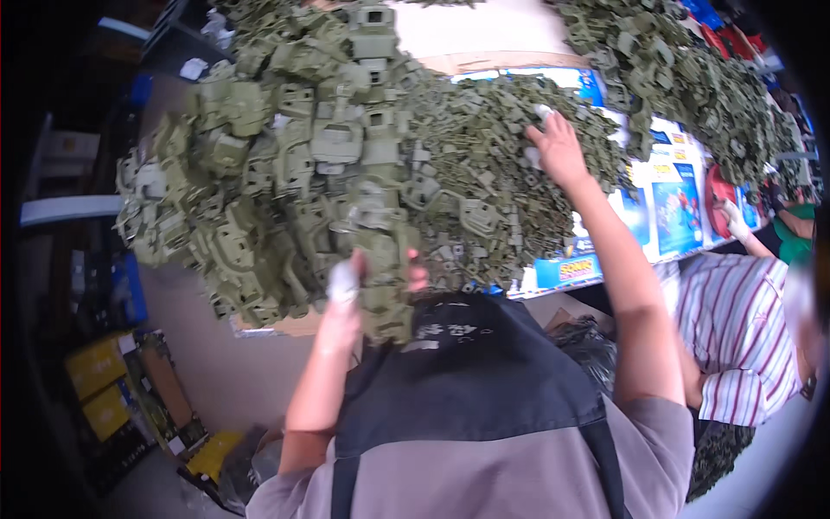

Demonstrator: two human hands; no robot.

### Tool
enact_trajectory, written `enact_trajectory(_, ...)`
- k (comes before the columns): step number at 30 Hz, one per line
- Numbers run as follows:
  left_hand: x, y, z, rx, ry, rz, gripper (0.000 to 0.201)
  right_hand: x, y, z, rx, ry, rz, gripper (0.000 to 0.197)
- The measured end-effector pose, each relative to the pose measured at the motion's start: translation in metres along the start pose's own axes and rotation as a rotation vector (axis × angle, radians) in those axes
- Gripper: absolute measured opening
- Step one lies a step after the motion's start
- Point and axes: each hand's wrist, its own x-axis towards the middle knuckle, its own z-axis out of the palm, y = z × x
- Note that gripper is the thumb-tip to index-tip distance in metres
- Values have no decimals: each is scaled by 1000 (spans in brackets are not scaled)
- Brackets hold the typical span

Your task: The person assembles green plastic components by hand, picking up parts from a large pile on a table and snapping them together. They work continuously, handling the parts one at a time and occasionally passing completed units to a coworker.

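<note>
My left hand (345, 298) wraps round the near end of a long column of nested olive-green plastic parts (380, 173). White tape covers one of its digits, and fingertips show at the column's right side. Toward the far right my right hand (562, 156) reaches over a heap of small olive-green plastic pieces (484, 164). Its fingers are apart, with white wrapping on some tips, and I see nothing held in it. Larger olive-green moulded parts (259, 173) are heaped left of the column.
Printed blue-and-white cardboard (640, 216) lies under the small pieces. Another green heap (692, 95) spreads at the far right. A co-worker in a striped shirt (735, 329) is close at my right, with a gloved hand (735, 221) by a red object. Yellow boxes (95, 372) stand at lower left.
</note>
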Motion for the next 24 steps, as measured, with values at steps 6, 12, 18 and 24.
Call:
enact_trajectory(6, 16, -6, -15, 73, 103, -41, 70, -11, -23, -86, 540, -291, 161, 28)
enact_trajectory(12, 34, 3, 10, 233, -92, -205, 74, -37, -106, -134, 941, 18, -63, 25)
enact_trajectory(18, 36, 9, 21, 383, -75, -287, 80, -54, -114, -147, 861, -163, -102, 33)
enact_trajectory(24, 30, 6, 20, 345, -61, -328, 79, -62, -120, -142, 1032, -175, -59, 39)
